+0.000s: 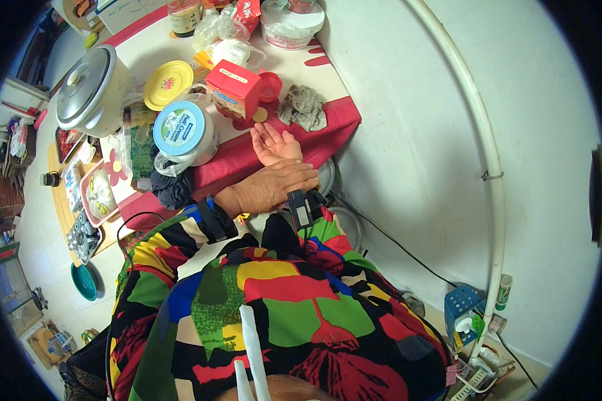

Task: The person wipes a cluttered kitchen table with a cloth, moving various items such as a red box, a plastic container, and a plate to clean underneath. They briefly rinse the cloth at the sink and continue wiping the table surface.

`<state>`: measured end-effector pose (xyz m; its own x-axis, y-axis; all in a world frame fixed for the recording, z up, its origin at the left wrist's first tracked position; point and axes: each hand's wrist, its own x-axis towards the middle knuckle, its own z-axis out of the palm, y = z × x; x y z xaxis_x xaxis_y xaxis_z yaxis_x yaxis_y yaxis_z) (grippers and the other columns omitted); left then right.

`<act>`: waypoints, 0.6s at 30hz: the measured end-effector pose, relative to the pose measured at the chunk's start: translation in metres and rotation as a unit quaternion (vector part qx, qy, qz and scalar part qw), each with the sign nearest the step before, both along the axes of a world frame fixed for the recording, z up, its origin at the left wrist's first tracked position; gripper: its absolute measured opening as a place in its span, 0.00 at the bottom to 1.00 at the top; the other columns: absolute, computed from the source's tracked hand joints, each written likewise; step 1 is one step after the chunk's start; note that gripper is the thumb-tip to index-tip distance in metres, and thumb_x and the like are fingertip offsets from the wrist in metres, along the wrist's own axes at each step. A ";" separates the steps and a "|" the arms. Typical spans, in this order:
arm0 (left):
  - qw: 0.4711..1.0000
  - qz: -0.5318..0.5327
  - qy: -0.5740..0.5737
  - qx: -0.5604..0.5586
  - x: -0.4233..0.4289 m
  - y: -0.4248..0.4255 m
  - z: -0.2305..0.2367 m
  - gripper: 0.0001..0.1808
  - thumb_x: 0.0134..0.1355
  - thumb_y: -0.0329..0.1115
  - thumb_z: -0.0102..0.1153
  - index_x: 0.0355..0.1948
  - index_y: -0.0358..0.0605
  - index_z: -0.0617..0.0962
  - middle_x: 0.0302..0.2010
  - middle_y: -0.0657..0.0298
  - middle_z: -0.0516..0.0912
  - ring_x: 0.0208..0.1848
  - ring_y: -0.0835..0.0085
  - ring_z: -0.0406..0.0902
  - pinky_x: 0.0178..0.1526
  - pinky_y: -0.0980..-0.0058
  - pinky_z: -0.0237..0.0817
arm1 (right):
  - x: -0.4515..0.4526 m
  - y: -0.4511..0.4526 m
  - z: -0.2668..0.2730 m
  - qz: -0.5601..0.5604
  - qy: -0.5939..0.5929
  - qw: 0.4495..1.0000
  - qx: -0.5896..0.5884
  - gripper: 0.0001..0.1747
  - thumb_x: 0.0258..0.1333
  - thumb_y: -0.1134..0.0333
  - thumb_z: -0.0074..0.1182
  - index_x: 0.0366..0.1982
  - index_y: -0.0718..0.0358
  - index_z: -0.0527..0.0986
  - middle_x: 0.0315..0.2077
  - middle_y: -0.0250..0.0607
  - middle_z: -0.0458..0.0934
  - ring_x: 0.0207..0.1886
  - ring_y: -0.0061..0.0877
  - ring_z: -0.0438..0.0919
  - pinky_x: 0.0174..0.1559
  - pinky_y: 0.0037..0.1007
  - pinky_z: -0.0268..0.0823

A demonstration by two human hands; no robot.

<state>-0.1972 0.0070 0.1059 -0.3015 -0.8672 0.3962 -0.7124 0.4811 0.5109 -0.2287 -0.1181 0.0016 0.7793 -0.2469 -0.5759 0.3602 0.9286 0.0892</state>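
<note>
My right hand point(276, 145) is palm up at the table's front edge, its fingers loosely spread and nothing in it. Across its wrist lies my left hand point(268, 188), back up, fingers almost straight and together; its thumb is hidden. Below the left fingers, a black device point(301, 208) is strapped to my right forearm, and a black strap point(213, 218) circles the left one. Just beyond the right fingertips stands a red box point(235, 90), with a crumpled grey cloth point(303, 106) to the right. A plastic tub with a blue lid point(181, 129) stands to the left.
Farther back are a rice cooker point(88, 90), a yellow lid point(168, 84), a red cup point(269, 86), a white tub point(292, 27) and a glass jar point(184, 20). A white wall point(401, 150) with a pipe point(492, 150) rises at right. A black cable point(396, 238) hangs beside me.
</note>
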 end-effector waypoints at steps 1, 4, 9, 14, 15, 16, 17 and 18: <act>1.000 -0.004 -0.001 0.002 0.001 0.000 0.000 0.50 0.48 0.29 0.69 0.76 0.42 0.68 0.73 0.49 0.72 0.77 0.47 0.69 0.79 0.49 0.61 | 0.000 0.000 0.000 0.003 -0.006 1.000 -0.003 0.36 0.83 0.49 0.36 0.73 0.72 0.62 0.71 0.60 0.69 0.75 0.56 0.68 0.74 0.53 0.66; 1.000 -0.008 0.005 -0.005 0.002 -0.001 0.000 0.49 0.48 0.29 0.69 0.76 0.42 0.68 0.73 0.48 0.72 0.77 0.47 0.70 0.78 0.48 0.61 | -0.002 0.002 0.000 0.006 -0.014 1.000 0.000 0.35 0.83 0.49 0.37 0.72 0.72 0.63 0.71 0.61 0.69 0.75 0.56 0.67 0.74 0.54 0.67; 1.000 -0.012 0.017 -0.006 0.000 -0.003 -0.003 0.48 0.49 0.29 0.69 0.75 0.42 0.69 0.72 0.48 0.73 0.76 0.46 0.70 0.78 0.48 0.62 | -0.006 0.000 -0.003 0.011 -0.018 0.999 0.029 0.35 0.82 0.49 0.38 0.71 0.72 0.64 0.71 0.62 0.69 0.75 0.57 0.68 0.74 0.54 0.67; 1.000 -0.012 0.010 0.020 -0.003 -0.005 -0.008 0.50 0.47 0.29 0.72 0.75 0.42 0.68 0.72 0.48 0.73 0.76 0.45 0.70 0.78 0.48 0.61 | -0.005 0.001 -0.016 0.028 -0.017 0.999 0.031 0.35 0.84 0.48 0.35 0.71 0.72 0.64 0.70 0.62 0.70 0.74 0.55 0.69 0.74 0.53 0.66; 1.000 -0.011 0.010 0.021 -0.003 -0.005 -0.009 0.51 0.47 0.29 0.72 0.76 0.42 0.68 0.73 0.48 0.72 0.76 0.45 0.70 0.78 0.48 0.61 | -0.007 0.001 -0.019 0.029 -0.004 1.000 0.005 0.35 0.84 0.48 0.34 0.71 0.72 0.64 0.70 0.62 0.71 0.74 0.55 0.69 0.74 0.53 0.67; 1.000 -0.011 0.011 0.020 -0.004 -0.005 -0.011 0.51 0.47 0.29 0.73 0.76 0.43 0.67 0.74 0.48 0.71 0.77 0.45 0.69 0.78 0.48 0.61 | -0.010 0.000 -0.022 0.033 -0.009 0.999 -0.003 0.34 0.83 0.48 0.39 0.70 0.72 0.66 0.69 0.62 0.73 0.74 0.55 0.70 0.74 0.52 0.67; 1.000 -0.012 0.013 0.020 -0.004 -0.005 -0.014 0.52 0.47 0.29 0.73 0.76 0.43 0.66 0.74 0.48 0.71 0.77 0.45 0.69 0.78 0.48 0.61 | -0.014 -0.002 -0.025 0.043 0.001 0.998 -0.040 0.33 0.82 0.48 0.41 0.69 0.71 0.67 0.68 0.62 0.73 0.73 0.54 0.71 0.74 0.52 0.67; 0.999 -0.003 -0.008 0.042 -0.003 -0.002 -0.016 0.53 0.50 0.31 0.74 0.77 0.42 0.65 0.77 0.48 0.68 0.80 0.45 0.64 0.80 0.47 0.58 | -0.020 -0.006 -0.026 0.050 0.026 0.995 -0.086 0.33 0.81 0.49 0.44 0.68 0.70 0.68 0.67 0.61 0.74 0.72 0.54 0.72 0.73 0.52 0.68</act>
<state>-0.2005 0.0051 0.0896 -0.3132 -0.8954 0.3166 -0.7177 0.4415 0.5385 -0.2483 -0.1242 -0.0247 0.7756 -0.2684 -0.5713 0.2654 0.9599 -0.0907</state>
